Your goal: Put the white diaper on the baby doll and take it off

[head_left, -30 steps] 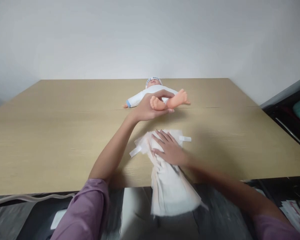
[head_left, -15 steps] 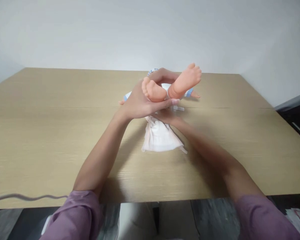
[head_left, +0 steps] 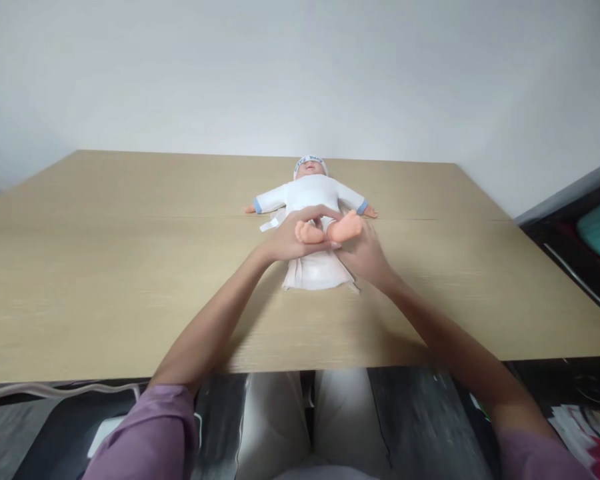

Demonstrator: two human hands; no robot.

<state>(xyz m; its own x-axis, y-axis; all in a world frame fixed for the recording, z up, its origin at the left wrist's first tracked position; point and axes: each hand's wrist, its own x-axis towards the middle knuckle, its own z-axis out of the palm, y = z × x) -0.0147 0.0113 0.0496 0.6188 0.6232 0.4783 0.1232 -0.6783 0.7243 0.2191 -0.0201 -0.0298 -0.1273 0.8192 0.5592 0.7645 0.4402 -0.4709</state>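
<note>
A baby doll (head_left: pixel 310 192) in a white top with blue cuffs and a printed headband lies on its back, head away from me. My left hand (head_left: pixel 290 239) is closed around its lower legs, thumb below the two bare feet (head_left: pixel 346 227), keeping them raised. Under the doll's bottom a white diaper (head_left: pixel 317 272) is spread, its front part toward me. One fastening tab (head_left: pixel 269 225) sticks out at the doll's left-hand side in view. My right hand (head_left: pixel 366 255) is beside the right-hand foot and the diaper's edge; its fingers are blurred and partly hidden.
The wooden table (head_left: pixel 130 287) has its front edge just before my lap. A pale wall (head_left: pixel 260 80) stands behind it. A grey cable (head_left: pixel 60 389) runs below the left front edge. At the far right is a dark open case (head_left: pixel 570 247) with turquoise cloth.
The doll's feet have come down lower in my left hand. My right hand has moved from under the legs to beside the right-hand foot. The doll's head and torso now show.
</note>
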